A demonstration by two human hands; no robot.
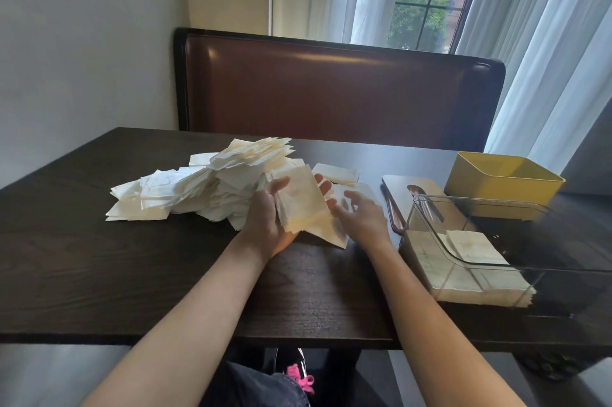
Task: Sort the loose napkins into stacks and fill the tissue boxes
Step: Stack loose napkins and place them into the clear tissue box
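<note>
On table (pixel 99 257): two boxes, one pile (pixel 198 188).

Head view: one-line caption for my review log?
Left hand holds a small napkin stack beside the loose pile; right hand open, clear box alongside.

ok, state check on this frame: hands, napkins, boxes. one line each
left hand: holds a small stack of napkins
right hand: open, fingers spread beside the stack, holding nothing
loose napkin pile: unsorted heap on the table
clear box: open-topped, napkins visible through its wall
yellow box: open-topped, contents not visible
flat lid: lying on the table, off any box
</note>
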